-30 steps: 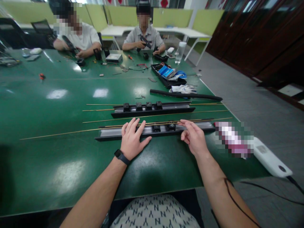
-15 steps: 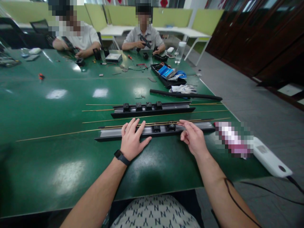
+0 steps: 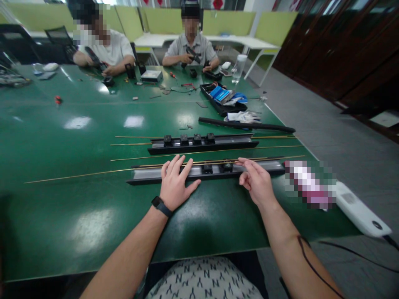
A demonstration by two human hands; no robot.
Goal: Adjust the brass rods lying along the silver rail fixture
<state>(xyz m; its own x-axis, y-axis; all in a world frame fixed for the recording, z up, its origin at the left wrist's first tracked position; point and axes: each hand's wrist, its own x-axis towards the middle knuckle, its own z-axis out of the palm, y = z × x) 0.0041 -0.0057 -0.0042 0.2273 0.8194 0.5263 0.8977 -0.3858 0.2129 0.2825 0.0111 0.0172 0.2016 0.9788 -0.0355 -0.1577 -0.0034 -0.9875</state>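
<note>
A long black rail with a silvery channel [image 3: 146, 172] lies crosswise in front of me, with small black blocks [image 3: 207, 167] in it. Thin brass-coloured rods [image 3: 215, 162] run along its far edge. My left hand [image 3: 176, 180] rests palm down over the rail's left half, fingers spread, fingertips at the rods. Farther right, my right hand [image 3: 255, 178] has its foremost fingertips against the rods while its thumb stays apart. Whatever lies beneath my left hand is hidden.
A second rail [image 3: 202, 147] with several black blocks lies beyond, loose rods beside it. Behind are a black strip [image 3: 246, 124], white gloves [image 3: 243, 117] and a black tray [image 3: 222, 109]. A white power strip [image 3: 358, 209] lies at right. Two people sit across the table.
The view has shifted slightly, so the things sit a little farther right. Both hands keep nearly the same places on the rail and rods.
</note>
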